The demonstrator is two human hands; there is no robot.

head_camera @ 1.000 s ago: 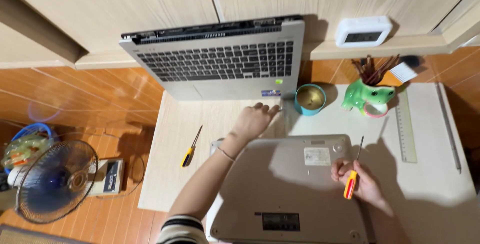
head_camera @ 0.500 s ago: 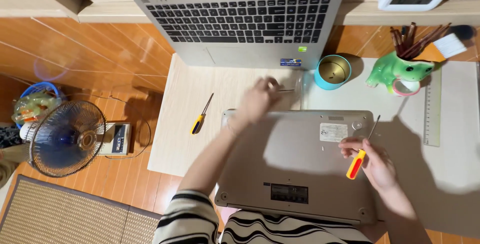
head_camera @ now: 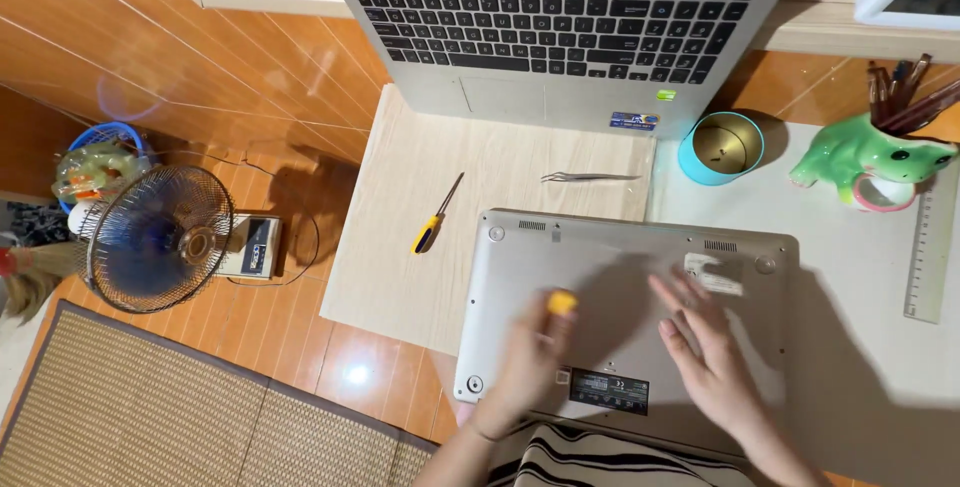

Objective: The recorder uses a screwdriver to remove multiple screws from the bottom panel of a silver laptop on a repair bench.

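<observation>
Our left hand closes its fingers around a yellow-handled screwdriver, held upright over the upturned laptop at the table's near edge, while our right hand lies open and flat, steadying the laptop's base. Tweezers lie beyond it.

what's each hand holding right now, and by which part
The left hand grips a screwdriver by its orange-yellow handle, over the upturned silver laptop. The right hand holds nothing; it lies open on the laptop.
</observation>
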